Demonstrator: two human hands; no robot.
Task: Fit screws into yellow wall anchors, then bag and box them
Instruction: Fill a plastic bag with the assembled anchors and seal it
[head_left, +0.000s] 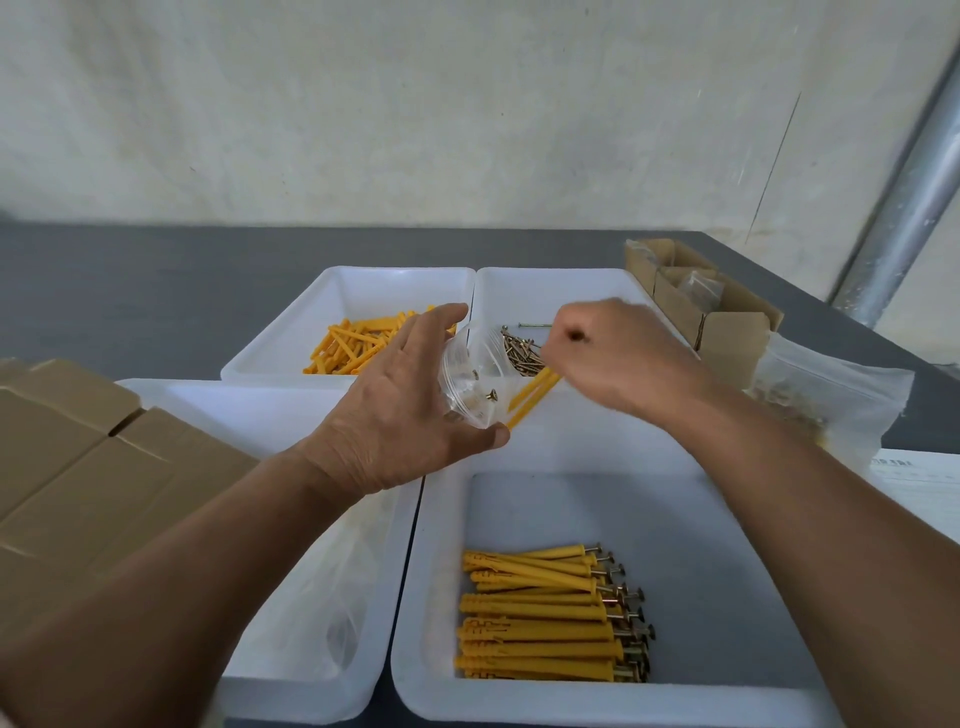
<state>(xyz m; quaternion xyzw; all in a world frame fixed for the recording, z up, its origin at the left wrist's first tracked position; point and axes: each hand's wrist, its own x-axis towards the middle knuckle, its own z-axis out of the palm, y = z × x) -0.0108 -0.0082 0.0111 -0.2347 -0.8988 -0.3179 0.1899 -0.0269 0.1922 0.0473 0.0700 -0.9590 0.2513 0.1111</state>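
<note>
My left hand (400, 410) grips a small clear plastic bag (470, 374) with its mouth facing right; screw heads show inside it. My right hand (618, 353) is curled round a few yellow wall anchors (532, 397) whose ends point into the bag's mouth. Both hands hover over the far right white tray (587, 283), which holds loose screws (522, 353). The far left tray (291, 343) holds loose yellow anchors (353, 345). In the near right tray (447, 530) lie several anchors fitted with screws (550, 618).
The near left tray (244, 410) holds clear empty bags (337, 613). Large flat cardboard boxes (78, 467) lie at the left. Small open cardboard boxes (696, 296) and a filled zip bag (826, 395) stand at the right, with a metal pole (904, 208) behind them.
</note>
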